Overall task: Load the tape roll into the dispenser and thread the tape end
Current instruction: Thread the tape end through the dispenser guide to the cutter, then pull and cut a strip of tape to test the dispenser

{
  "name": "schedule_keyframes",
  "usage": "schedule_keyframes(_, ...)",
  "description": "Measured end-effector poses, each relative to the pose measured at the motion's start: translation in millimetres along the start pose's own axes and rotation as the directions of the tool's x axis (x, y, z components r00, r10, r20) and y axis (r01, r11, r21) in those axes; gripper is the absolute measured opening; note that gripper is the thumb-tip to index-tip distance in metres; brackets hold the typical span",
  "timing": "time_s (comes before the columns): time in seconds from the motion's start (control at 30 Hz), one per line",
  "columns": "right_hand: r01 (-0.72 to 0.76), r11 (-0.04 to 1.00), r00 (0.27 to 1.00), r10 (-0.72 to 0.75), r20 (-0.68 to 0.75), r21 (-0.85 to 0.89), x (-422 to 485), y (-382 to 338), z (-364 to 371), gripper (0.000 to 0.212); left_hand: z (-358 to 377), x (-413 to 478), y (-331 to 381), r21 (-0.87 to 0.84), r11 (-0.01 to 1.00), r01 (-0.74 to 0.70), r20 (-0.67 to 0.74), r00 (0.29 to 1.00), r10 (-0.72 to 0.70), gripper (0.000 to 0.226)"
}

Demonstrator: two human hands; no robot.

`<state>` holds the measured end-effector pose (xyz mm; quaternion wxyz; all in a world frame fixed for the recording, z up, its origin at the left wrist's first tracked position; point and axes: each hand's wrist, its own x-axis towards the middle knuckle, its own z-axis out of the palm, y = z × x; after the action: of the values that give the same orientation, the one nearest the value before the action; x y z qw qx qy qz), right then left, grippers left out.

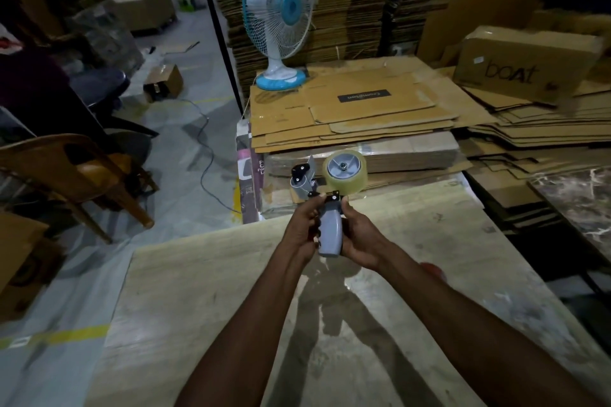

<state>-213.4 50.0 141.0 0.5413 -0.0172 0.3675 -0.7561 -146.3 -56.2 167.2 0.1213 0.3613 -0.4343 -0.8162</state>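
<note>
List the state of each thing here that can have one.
Tape dispenser: held up, handle toward the camera.
Tape roll: seated on the dispenser's hub; can't tell whether its end is threaded.
Left hand: grips the dispenser handle.
Right hand: grips the dispenser handle.
Table fan: upright on flattened cartons; running or not, unclear.
boAt carton: closed.

**Dim room, light from the far side**

Low light all round, and the far right corner sank almost to black. The table [198, 291] caught a pale sheen at its centre, with two long shadows running toward the near edge. The tape roll [345, 168] glinted. The fan [279, 20] stayed fairly sharp, while the left and right edges bowed and smeared and the cardboard box [529, 63] blurred.
</note>
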Motion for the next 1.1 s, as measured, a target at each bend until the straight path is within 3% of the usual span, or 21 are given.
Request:
schedule_keyframes(0.2, -0.194, 0.978, 0.972, 0.181, 0.147, 0.077, -5, -14, 4, 0.056, -9, -4, -6, 0.029, 0.995, 0.091, 0.074, 0.993, -0.093, 0.028)
schedule_keyframes(0.3, -0.269, 0.963, 0.958, 0.268, 0.096, -0.011, -6, -24, 5, 0.058, -19, -8, -11, 0.211, 0.975, 0.064, 0.096, 0.992, -0.086, 0.032)
schedule_keyframes(0.4, -0.296, 0.951, 0.953, 0.3, 0.042, -0.085, -9, -39, 1, 0.06, -49, -7, -11, 0.382, 0.913, 0.14, 0.05, 0.984, -0.172, 0.025)
schedule_keyframes(0.5, -0.332, 0.94, 0.942, 0.335, 0.028, -0.08, -13, -49, -6, 0.056, -84, 6, -6, 0.274, 0.942, 0.192, -0.138, 0.978, -0.159, 0.015)
schedule_keyframes(0.57, -0.353, 0.933, 0.934, 0.355, 0.025, -0.068, -18, -54, -8, 0.054, -88, 7, 4, 0.141, 0.965, 0.222, -0.162, 0.967, -0.199, 0.008)
schedule_keyframes(0.63, -0.364, 0.928, 0.931, 0.365, -0.008, -0.083, -22, -56, -5, 0.051, -82, 5, 13, 0.066, 0.953, 0.295, -0.143, 0.948, -0.284, 0.025)
schedule_keyframes(0.8, -0.365, 0.915, 0.931, 0.356, -0.082, -0.172, -23, -52, -7, 0.052, -78, 8, 17, 0.101, 0.869, 0.484, -0.023, 0.875, -0.484, 0.072)
schedule_keyframes(0.9, -0.327, 0.915, 0.945, 0.313, -0.096, -0.238, -22, -48, -12, 0.056, -78, 9, 13, 0.095, 0.821, 0.563, 0.055, 0.821, -0.569, 0.085)
schedule_keyframes(1.0, -0.299, 0.918, 0.953, 0.278, -0.116, -0.26, -24, -43, -15, 0.063, -71, 6, 9, 0.044, 0.807, 0.589, 0.118, 0.799, -0.589, 0.074)
schedule_keyframes(1.1, -0.277, 0.913, 0.96, 0.253, -0.117, -0.298, -27, -41, -19, 0.06, -64, 4, 8, -0.012, 0.829, 0.559, 0.109, 0.825, -0.555, 0.047)
